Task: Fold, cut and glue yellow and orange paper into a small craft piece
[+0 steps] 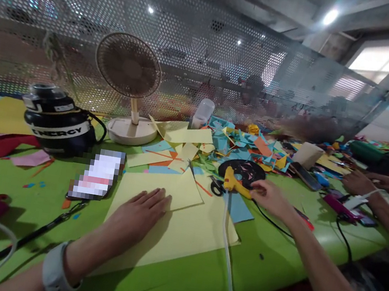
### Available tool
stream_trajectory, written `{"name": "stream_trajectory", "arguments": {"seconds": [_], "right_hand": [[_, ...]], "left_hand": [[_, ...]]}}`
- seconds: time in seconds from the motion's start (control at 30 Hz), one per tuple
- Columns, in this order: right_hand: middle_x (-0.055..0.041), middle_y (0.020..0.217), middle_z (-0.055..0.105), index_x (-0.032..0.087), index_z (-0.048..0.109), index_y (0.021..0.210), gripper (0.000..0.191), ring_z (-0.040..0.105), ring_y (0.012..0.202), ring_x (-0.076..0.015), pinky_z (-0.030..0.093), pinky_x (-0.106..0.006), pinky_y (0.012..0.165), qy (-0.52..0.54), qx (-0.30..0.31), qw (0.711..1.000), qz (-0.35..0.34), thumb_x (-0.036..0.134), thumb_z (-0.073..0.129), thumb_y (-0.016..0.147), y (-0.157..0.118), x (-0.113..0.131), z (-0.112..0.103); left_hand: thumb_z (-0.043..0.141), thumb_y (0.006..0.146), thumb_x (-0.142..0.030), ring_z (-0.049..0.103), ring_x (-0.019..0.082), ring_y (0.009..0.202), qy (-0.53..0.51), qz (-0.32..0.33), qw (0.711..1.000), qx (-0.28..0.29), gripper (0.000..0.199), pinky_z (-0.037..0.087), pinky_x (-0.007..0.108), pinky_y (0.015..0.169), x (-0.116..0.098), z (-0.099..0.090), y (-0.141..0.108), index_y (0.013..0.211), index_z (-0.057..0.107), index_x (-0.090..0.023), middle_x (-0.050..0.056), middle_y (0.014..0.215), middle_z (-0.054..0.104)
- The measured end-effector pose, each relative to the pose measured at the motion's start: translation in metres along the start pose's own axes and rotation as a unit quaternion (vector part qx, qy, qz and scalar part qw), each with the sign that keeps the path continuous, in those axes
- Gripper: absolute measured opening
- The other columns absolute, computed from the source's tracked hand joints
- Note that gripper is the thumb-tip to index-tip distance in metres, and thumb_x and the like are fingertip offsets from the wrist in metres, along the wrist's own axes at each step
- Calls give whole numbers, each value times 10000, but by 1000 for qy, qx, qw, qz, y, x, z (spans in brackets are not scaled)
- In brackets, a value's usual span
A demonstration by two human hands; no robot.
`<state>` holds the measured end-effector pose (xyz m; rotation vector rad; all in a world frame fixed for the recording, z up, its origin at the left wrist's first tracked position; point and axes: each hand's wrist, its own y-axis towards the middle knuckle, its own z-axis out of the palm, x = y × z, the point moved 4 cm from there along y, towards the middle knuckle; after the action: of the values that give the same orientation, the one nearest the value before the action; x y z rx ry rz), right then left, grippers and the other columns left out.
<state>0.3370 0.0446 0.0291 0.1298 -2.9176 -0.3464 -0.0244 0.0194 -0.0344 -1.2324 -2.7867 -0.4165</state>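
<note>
My left hand [145,211] lies flat with fingers stretched out on a folded or overlapping pale yellow sheet of paper [186,196]. A larger pale yellow sheet [198,234] lies beneath it on the green table. My right hand [270,199] has its fingers closed on the handle end of a yellow glue gun [239,186]. The gun's head is at the rim of a black round dish [254,170]. A long whitish stick or tube [226,249] runs from the gun toward me. Black-handled scissors [216,187] lie just left of the gun.
A fan [132,133], a dark bottle [60,127] and a phone [99,177] stand or lie left. Paper scraps [242,145] pile at the back before a perforated screen [193,57]. At right are another person's hands [358,183] and a magenta power strip [341,208].
</note>
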Motion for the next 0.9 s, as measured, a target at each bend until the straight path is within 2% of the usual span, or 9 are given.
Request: {"name": "stream_trajectory", "arguments": {"seconds": [0.07,0.17,0.3,0.5,0.67,0.8,0.9], "right_hand": [[-84,967,696,176,676,977,254,641,854,-221,472,-287,746,-16,6,1000,-22,286,608,758,0,12,9],[-94,950,683,182,680,938,198,622,887,-240,456,-308,782,-37,17,998,-45,246,609,764,2,23,17],[-96,952,669,192,678,919,153,607,911,-247,454,-330,813,-50,19,997,-62,243,579,815,3,21,18],[-123,1009,640,174,658,1019,222,578,969,-270,455,-378,851,-53,-16,997,-54,240,528,852,-4,-7,11],[-133,982,658,183,670,1002,231,584,951,-291,467,-415,839,-45,-37,997,-41,259,522,842,-10,-41,5],[-113,944,684,198,682,972,224,612,915,-276,481,-408,835,-33,-35,998,-41,293,540,828,-13,-52,4],[-107,1012,690,200,670,1003,265,620,966,-278,482,-414,864,-23,-40,998,-30,339,545,816,-16,-58,-2]], "left_hand": [[274,963,-222,518,277,1237,-1,5,1000,-18,434,454,439,970,1,3,-1,1329,493,-144,153,1354,540],[289,972,-247,507,264,1250,2,12,999,-41,426,447,429,983,3,9,-4,1342,478,-153,146,1356,540],[262,975,-236,515,257,1243,-4,14,998,-53,434,449,427,984,4,9,-5,1343,480,-163,136,1350,549],[218,984,-253,545,281,1209,-5,21,998,-51,460,481,448,949,2,3,-4,1319,512,-139,159,1309,580],[226,982,-233,526,262,1231,-10,26,998,-48,449,469,428,970,5,6,-4,1317,514,-153,142,1342,553],[246,981,-244,490,259,1266,-31,27,999,-34,444,444,427,996,9,10,-5,1351,479,-169,134,1389,503],[245,983,-262,479,261,1275,-56,22,998,-28,448,431,434,1008,10,9,-6,1356,477,-175,133,1396,493]]}}
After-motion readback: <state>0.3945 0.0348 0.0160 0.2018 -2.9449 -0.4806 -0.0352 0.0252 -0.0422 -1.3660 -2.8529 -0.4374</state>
